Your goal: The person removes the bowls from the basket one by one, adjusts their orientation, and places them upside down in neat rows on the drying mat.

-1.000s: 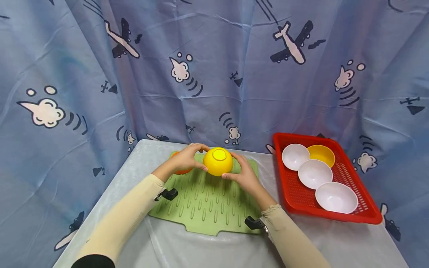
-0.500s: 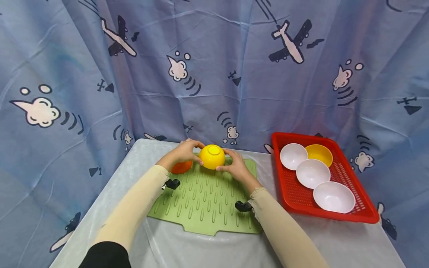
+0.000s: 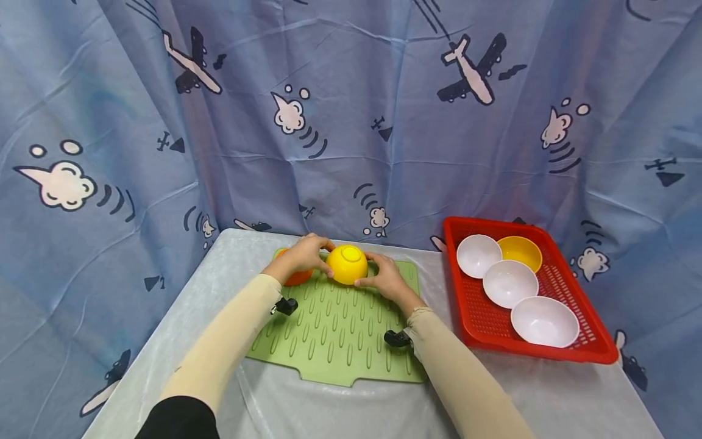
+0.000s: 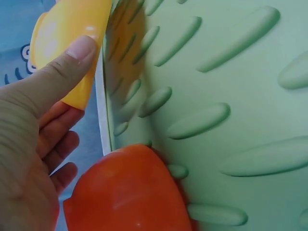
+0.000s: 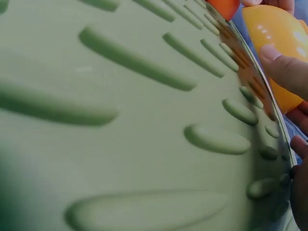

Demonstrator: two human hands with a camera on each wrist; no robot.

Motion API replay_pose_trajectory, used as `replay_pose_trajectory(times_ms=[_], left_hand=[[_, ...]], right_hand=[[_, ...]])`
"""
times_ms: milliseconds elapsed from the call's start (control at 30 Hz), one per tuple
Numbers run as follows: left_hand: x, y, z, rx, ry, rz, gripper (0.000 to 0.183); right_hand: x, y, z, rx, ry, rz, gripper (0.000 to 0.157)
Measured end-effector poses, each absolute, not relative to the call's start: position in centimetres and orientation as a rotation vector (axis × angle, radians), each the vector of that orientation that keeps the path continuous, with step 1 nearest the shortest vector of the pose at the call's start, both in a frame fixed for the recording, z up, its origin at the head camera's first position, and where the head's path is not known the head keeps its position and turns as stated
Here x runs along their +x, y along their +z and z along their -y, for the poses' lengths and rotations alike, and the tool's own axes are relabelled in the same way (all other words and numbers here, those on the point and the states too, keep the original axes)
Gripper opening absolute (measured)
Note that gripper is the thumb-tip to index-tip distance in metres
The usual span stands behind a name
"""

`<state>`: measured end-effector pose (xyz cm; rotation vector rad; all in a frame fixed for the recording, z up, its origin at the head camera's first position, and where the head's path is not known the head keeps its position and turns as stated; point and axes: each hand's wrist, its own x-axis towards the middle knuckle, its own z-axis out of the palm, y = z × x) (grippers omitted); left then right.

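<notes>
A yellow bowl (image 3: 347, 266) is upside down, its foot ring facing up, close over the far part of the green ridged mat (image 3: 340, 341). My left hand (image 3: 304, 254) grips its left side, with the thumb (image 4: 77, 53) on the outer wall and the other fingers curled toward the rim. The opposite side is held by my right hand (image 3: 387, 278), its thumb (image 5: 276, 60) also against the wall. Beside it on the mat's far left lies an orange bowl (image 3: 298, 278), also bottom up and partly hidden behind my left hand and wrist.
To the right stands a red plastic basket (image 3: 465, 305) holding several white bowls (image 3: 511, 284) and one yellow bowl (image 3: 523, 253), all with openings up. The table (image 3: 307, 414) has a pale cover. A blue patterned curtain (image 3: 329, 122) hangs right behind it.
Both hands have carried the yellow bowl farther back and down toward the mat, keeping their grip. In the last half second it shifted only slightly. The basket and orange bowl have stayed put.
</notes>
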<state>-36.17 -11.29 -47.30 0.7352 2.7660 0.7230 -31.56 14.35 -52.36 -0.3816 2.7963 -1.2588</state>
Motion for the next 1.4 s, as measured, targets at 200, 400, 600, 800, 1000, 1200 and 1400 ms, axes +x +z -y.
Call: replay_pose_trajectory(times_ms=[200,400,600,800,1000,1200,1400], left_hand=[[-36.3,-48.1,11.0,0.758,0.597,-2.788,0.067],[-36.1,-48.1,10.7,0.744,0.493,-2.799,0.065],[-36.1,-48.2,10.3,0.763,0.368,-2.814,0.069],[-35.6,-47.9,10.3,0.773,0.331,-2.805,0.069],[-35.2,-47.8,10.5,0.831,0.284,-2.787,0.07],[-35.1,-47.1,10.7,0.809,0.368,-2.815,0.077],[-34.2,-46.8,10.8,0.82,0.748,-2.763,0.065]], right_hand=[[-31.4,-52.7,-14.4,-0.393,-1.153,-2.84,0.089],[-31.2,-52.7,-14.3,-0.399,-1.11,-2.862,0.089],[-31.1,-52.7,-14.2,-0.393,-1.069,-2.879,0.089],[-30.9,-52.9,-14.5,-0.447,-1.052,-2.888,0.089],[-30.8,-52.9,-14.6,-0.471,-1.024,-2.874,0.091],[-31.0,-52.6,-14.6,-0.479,-1.005,-2.855,0.092],[-30.8,-52.9,-14.3,-0.471,-1.003,-2.875,0.091]])
